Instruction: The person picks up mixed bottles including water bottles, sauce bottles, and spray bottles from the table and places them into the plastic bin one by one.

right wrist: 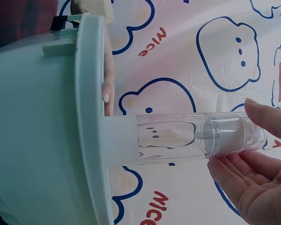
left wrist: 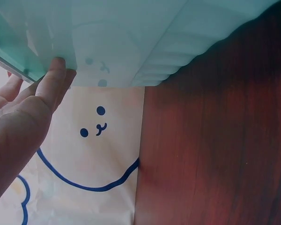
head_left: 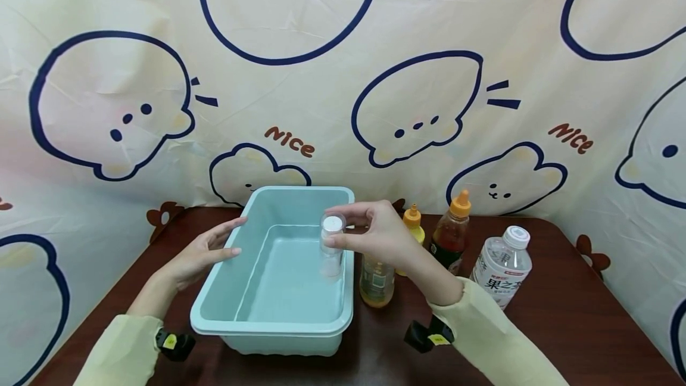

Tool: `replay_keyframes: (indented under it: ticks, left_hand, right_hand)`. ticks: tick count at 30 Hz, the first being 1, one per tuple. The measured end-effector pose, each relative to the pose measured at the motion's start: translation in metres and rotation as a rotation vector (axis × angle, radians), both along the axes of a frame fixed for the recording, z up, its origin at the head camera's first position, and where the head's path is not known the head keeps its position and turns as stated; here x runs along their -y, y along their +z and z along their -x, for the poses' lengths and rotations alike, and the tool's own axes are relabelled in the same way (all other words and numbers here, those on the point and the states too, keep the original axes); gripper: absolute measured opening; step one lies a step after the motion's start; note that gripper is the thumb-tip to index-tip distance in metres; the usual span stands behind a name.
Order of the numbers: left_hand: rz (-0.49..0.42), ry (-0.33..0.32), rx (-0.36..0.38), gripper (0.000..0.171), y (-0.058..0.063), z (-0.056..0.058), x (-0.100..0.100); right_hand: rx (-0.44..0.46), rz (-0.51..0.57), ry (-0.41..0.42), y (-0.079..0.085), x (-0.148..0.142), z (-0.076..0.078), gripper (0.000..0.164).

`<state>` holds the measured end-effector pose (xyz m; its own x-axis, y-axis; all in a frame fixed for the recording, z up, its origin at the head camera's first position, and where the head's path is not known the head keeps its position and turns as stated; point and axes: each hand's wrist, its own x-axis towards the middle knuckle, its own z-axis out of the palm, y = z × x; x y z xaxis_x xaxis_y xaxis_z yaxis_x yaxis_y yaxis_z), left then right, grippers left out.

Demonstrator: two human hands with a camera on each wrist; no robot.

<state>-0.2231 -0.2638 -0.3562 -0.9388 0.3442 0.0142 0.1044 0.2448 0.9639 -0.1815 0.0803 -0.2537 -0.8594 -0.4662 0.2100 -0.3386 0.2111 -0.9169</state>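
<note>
A light teal plastic basin (head_left: 278,333) stands on the table. In the head view my right hand (head_left: 383,234) is at its right side, pinching a clear pump bottle (head_left: 331,243) by its top between thumb and fingers. The right wrist view shows the bottle (right wrist: 171,136) see-through, with a white pump under a clear cap; the basin's rim hides its lower end. My left hand (head_left: 198,258) touches the basin's left rim with its fingers extended. From the left wrist, the hand (left wrist: 25,117) is seen against the basin's outer wall.
Right of the basin stand a squat bottle with amber contents (head_left: 377,285), a yellow squeeze bottle (head_left: 415,231), a dark sauce bottle with an orange nozzle (head_left: 449,240) and a clear white-capped drink bottle (head_left: 501,267). Behind the brown table (head_left: 579,314) hangs a cartoon-printed cloth (head_left: 321,106).
</note>
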Motion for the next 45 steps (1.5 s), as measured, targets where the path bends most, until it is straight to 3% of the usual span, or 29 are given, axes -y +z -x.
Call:
replay_keyframes:
  ticks: [12, 45]
  left_hand:
    - [-0.010, 0.000, 0.000, 0.069, 0.000, -0.001, 0.000]
    - [-0.018, 0.011, 0.013, 0.070, 0.002, -0.001, -0.002]
  right_hand:
    - [0.074, -0.057, 0.004, -0.012, 0.012, 0.002, 0.041]
    - [0.090, -0.128, 0.080, -0.042, 0.026, 0.009, 0.035]
